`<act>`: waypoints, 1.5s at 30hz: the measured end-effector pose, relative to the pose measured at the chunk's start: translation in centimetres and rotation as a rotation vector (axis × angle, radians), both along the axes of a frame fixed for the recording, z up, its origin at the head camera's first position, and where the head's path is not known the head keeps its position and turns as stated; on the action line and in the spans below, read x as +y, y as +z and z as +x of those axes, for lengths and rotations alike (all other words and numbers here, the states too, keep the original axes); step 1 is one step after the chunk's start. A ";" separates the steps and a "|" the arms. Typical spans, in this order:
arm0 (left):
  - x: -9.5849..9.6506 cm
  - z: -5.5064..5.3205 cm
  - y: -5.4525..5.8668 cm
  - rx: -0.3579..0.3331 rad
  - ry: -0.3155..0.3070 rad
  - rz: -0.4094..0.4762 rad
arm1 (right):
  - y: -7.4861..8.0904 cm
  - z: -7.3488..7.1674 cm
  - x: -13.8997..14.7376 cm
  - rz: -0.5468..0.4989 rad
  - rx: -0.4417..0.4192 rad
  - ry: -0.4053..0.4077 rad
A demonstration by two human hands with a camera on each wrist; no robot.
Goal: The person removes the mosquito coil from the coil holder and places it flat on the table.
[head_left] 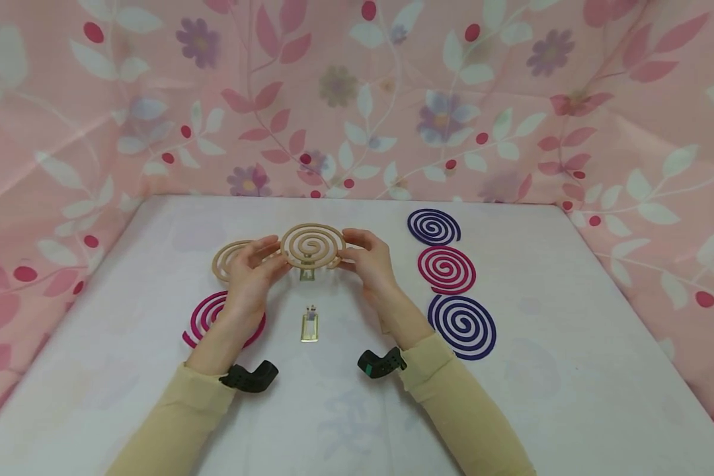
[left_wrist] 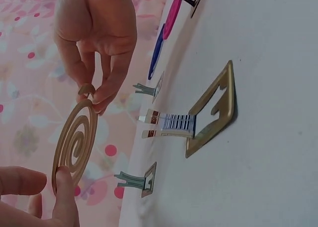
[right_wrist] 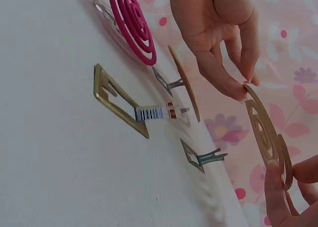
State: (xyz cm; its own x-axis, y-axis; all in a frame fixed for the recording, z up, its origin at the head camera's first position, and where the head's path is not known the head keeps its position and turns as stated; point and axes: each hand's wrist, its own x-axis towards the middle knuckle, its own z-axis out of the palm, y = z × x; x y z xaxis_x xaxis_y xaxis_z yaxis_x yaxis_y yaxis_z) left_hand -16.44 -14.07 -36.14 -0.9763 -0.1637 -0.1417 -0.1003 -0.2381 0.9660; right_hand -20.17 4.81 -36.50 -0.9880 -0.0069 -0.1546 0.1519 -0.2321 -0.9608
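Note:
Both hands hold one tan spiral coil (head_left: 313, 246) by its rim, upright above the table. My left hand (head_left: 256, 268) pinches its left edge and my right hand (head_left: 365, 256) pinches its right edge. In the left wrist view the coil (left_wrist: 74, 142) hangs between my left thumb below and my right hand (left_wrist: 97, 38) above. Just beneath the coil stands a small metal stand (head_left: 307, 272). A second gold stand (head_left: 309, 326) with a barcode label lies nearer me, also seen as the gold stand (right_wrist: 119, 100).
Another tan coil (head_left: 231, 256) sits behind my left hand, and a magenta coil (head_left: 211, 316) lies under that wrist. To the right lie a purple coil (head_left: 434, 227), a magenta coil (head_left: 447, 270) and a purple coil (head_left: 461, 326). Pink floral cloth walls the white table (head_left: 571, 370).

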 end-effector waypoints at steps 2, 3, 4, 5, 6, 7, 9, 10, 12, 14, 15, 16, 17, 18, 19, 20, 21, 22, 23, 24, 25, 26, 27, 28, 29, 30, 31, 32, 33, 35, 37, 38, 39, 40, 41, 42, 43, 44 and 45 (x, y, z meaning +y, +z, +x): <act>0.3 0.0 -0.1 0.009 0.004 0.015 | 0.0 0.1 0.4 -0.002 0.010 0.007; 0.5 0.0 -0.1 0.010 0.002 0.018 | -0.1 0.1 0.7 -0.001 0.012 0.008; 0.6 0.0 -0.1 0.011 -0.003 0.023 | -0.1 0.1 0.9 -0.001 0.014 0.008; 0.8 0.0 -0.1 0.010 -0.008 0.024 | -0.1 0.2 1.1 -0.003 0.016 0.009; 0.9 0.0 -0.1 0.007 -0.013 0.025 | -0.1 0.2 1.4 -0.006 0.017 0.010; 1.1 -0.1 -0.1 0.006 -0.016 0.026 | -0.1 0.3 1.6 -0.010 0.016 0.013; 1.3 -0.1 -0.1 0.009 -0.020 0.031 | -0.1 0.3 2.0 -0.020 0.019 0.021; 1.4 -0.2 -0.1 0.012 -0.021 0.032 | -0.1 0.3 2.2 -0.027 0.023 0.025; 1.5 -0.3 -0.1 0.012 -0.026 0.033 | 0.0 0.4 2.6 -0.032 0.030 0.032; 1.6 -0.4 -0.1 0.015 -0.032 0.043 | 0.1 0.4 3.0 -0.039 0.037 0.035; 1.7 -0.5 -0.1 0.016 -0.036 0.044 | 0.1 0.4 3.3 -0.039 0.039 0.035; 1.8 -0.6 -0.1 0.017 -0.043 0.044 | 0.2 0.3 3.5 -0.041 0.040 0.034; 1.9 -0.7 -0.2 0.021 -0.050 0.046 | 0.2 0.3 3.7 -0.042 0.039 0.032; 2.2 -0.8 -0.2 0.025 -0.052 0.048 | 0.2 0.2 4.0 -0.042 0.039 0.029; 2.4 -0.9 -0.2 0.032 -0.055 0.049 | 0.3 0.1 4.3 -0.050 0.040 0.025; 2.8 -1.0 -0.1 0.037 -0.054 0.047 | 0.3 0.1 4.6 -0.056 0.041 0.020; 3.1 -1.1 -0.1 0.041 -0.052 0.049 | 0.4 0.0 4.9 -0.060 0.041 0.017; 3.4 -1.2 -0.1 0.047 -0.047 0.059 | 0.4 0.0 5.3 -0.062 0.046 0.015; 3.8 -1.2 0.0 0.046 -0.044 0.067 | 0.5 -0.1 5.6 -0.063 0.050 0.017; 4.2 -1.3 0.1 0.046 -0.039 0.078 | 0.5 -0.1 6.0 -0.063 0.055 0.018; 4.5 -1.3 0.1 0.048 -0.037 0.090 | 0.5 -0.1 6.3 -0.067 0.060 0.019; 4.8 -1.4 0.2 0.048 -0.035 0.103 | 0.6 -0.1 6.6 -0.065 0.065 0.021; 5.1 -1.4 0.2 0.049 -0.035 0.116 | 0.6 -0.2 6.9 -0.062 0.072 0.027; 5.5 -1.5 0.2 0.049 -0.033 0.129 | 0.6 -0.2 7.2 -0.059 0.079 0.032; 5.8 -1.6 0.1 0.049 -0.033 0.137 | 0.6 -0.3 7.6 -0.054 0.080 0.036; 6.2 -1.7 0.0 0.057 -0.031 0.145 | 0.6 -0.3 7.9 -0.050 0.082 0.036; 6.5 -1.8 -0.1 0.063 -0.031 0.152 | 0.6 -0.4 8.3 -0.044 0.082 0.037; 6.9 -2.0 -0.2 0.066 -0.030 0.154 | 0.6 -0.4 8.7 -0.034 0.080 0.038; 7.4 -2.1 -0.3 0.069 -0.027 0.157 | 0.7 -0.5 9.1 -0.024 0.075 0.040; 8.2 -2.4 -0.4 0.073 -0.025 0.167 | 0.9 -0.5 9.9 -0.005 0.068 0.036; 9.2 -2.8 -0.5 0.074 -0.026 0.174 | 1.0 -0.7 10.8 0.000 0.062 0.028; 9.7 -3.0 -0.5 0.076 -0.027 0.180 | 1.1 -0.8 11.2 -0.004 0.062 0.022; 10.2 -3.1 -0.5 0.078 -0.027 0.183 | 1.1 -0.9 11.7 -0.018 0.060 0.020; 10.7 -3.3 -0.5 0.082 -0.029 0.184 | 1.1 -1.0 12.2 -0.030 0.063 0.013; 11.2 -3.5 -0.5 0.084 -0.030 0.185 | 1.2 -1.1 12.7 -0.043 0.063 0.009; 11.7 -3.7 -0.5 0.088 -0.034 0.185 | 1.2 -1.2 13.2 -0.054 0.062 0.003; 12.3 -3.9 -0.5 0.092 -0.035 0.186 | 1.2 -1.3 13.8 -0.070 0.064 -0.002; 12.8 -4.1 -0.4 0.094 -0.038 0.190 | 1.2 -1.4 14.3 -0.082 0.063 -0.007; 13.4 -4.3 -0.4 0.095 -0.041 0.195 | 1.2 -1.5 14.9 -0.094 0.063 -0.010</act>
State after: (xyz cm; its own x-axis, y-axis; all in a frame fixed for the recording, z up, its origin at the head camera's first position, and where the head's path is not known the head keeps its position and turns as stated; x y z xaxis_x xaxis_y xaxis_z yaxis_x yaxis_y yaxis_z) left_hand -20.73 -0.65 -36.51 -0.9920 -0.1022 -0.0737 -0.0242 -0.4192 0.9076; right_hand -21.68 19.72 -35.25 -0.9958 -0.0090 -0.0914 0.0894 -0.3232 -0.9421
